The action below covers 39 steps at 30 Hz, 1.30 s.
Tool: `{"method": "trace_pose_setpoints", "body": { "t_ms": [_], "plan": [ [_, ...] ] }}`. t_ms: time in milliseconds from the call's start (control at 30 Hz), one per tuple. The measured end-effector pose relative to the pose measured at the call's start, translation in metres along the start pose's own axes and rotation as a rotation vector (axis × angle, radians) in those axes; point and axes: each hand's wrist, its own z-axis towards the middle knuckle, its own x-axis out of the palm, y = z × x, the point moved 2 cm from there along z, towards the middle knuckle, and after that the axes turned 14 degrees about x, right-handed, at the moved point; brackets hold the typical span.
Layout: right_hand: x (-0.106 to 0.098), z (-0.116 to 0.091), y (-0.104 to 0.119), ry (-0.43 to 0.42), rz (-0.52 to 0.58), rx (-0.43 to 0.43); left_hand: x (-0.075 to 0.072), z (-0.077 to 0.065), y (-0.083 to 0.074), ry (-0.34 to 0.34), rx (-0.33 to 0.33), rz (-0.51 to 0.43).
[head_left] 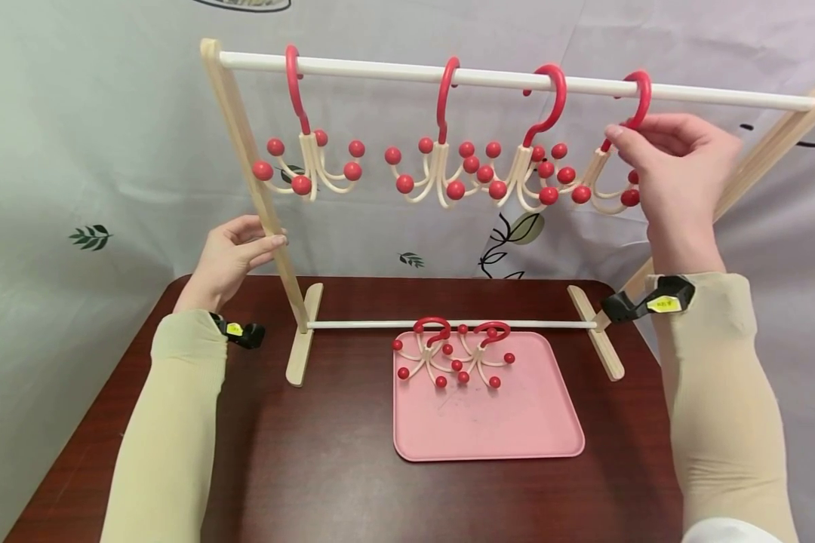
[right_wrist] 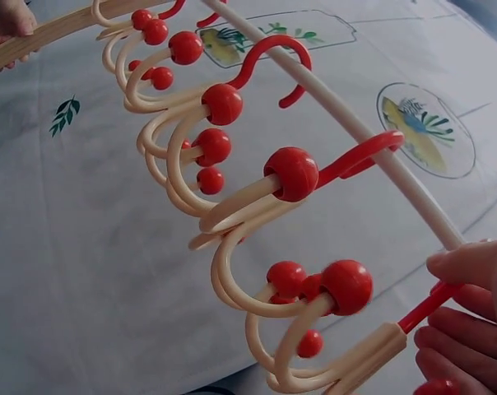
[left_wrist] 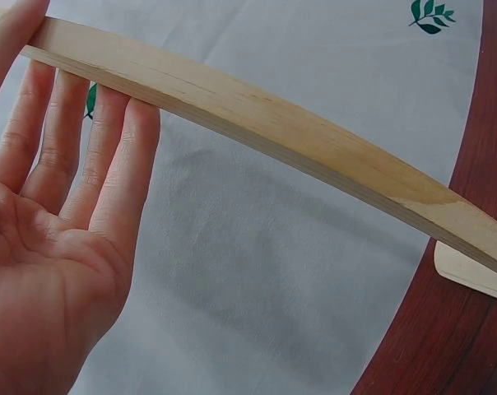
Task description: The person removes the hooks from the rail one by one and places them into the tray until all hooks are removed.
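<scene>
My right hand (head_left: 694, 177) pinches the red hook of the rightmost multi-arm hanger (head_left: 644, 89) between thumb and fingers. That hook loops over the white top rail (head_left: 380, 69) of a wooden rack. In the right wrist view the thumb lies close to the rail, above the red stem (right_wrist: 425, 309). Several more cream hangers with red balls, such as the far left one (head_left: 310, 162), hang along the rail. My left hand (head_left: 226, 258) grips the rack's left post (head_left: 241, 128), thumb on one side and straight fingers (left_wrist: 133, 156) on the other.
On the dark wooden table (head_left: 326, 467) lies a pink tray (head_left: 489, 434) with two hangers (head_left: 428, 351) at its far end. The rack's feet (head_left: 300, 358) and lower white bar (head_left: 353, 325) stand behind and beside it. A patterned cloth (head_left: 129, 151) hangs behind.
</scene>
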Motion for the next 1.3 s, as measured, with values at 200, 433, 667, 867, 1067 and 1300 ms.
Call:
{"method": "trace_pose_setpoints", "body": {
  "t_ms": [200,433,667,867,1067,1300],
  "plan": [
    [0.001,0.0,0.001,0.001,0.014,-0.015,-0.001,0.0,0.001,-0.001,0.001,0.008],
    [0.001,0.0,0.0,0.003,0.029,-0.038,-0.002,-0.002,0.001,-0.001,0.003,-0.004],
    [0.001,0.001,-0.001,-0.006,0.032,-0.063,-0.001,-0.001,0.001,-0.004,0.005,-0.001],
    [-0.002,0.002,0.0,-0.023,0.02,-0.063,-0.001,-0.001,0.002,-0.006,-0.003,0.003],
    [-0.007,0.003,0.001,-0.05,0.01,-0.061,-0.002,-0.001,0.001,-0.003,0.0,-0.01],
    [-0.01,0.003,0.006,-0.065,0.069,-0.061,-0.002,-0.001,0.002,-0.001,0.002,-0.026]
  ]
}}
